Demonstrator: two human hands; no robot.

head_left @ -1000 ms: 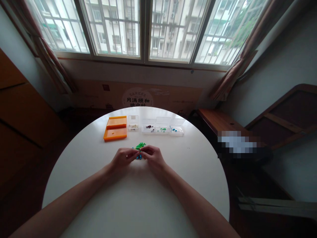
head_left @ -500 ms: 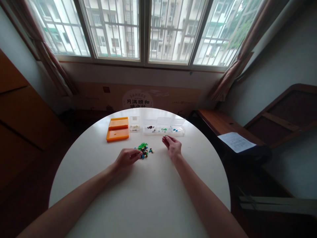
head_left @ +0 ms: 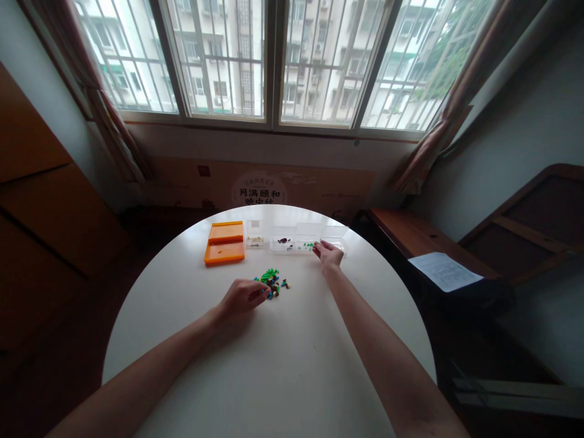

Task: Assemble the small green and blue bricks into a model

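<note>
Small bits (head_left: 285, 240) already lay divided among clear boxes (head_left: 278, 249) near the tabletop's (head_left: 292, 359) far edge, but 1 mixed pile (head_left: 270, 277) before them appeared unsorted. The left hand (head_left: 244, 296) curled at the pile, the right hand (head_left: 329, 255) pinched over the boxes; neither's grip could be told.

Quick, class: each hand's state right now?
Left hand: curled at the mixed pile; whether it grips anything cannot be told.
Right hand: beside the green pieces; grip cannot be told.

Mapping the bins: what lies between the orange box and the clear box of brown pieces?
A narrower clear box with pale pieces; the head view shows it.
</note>
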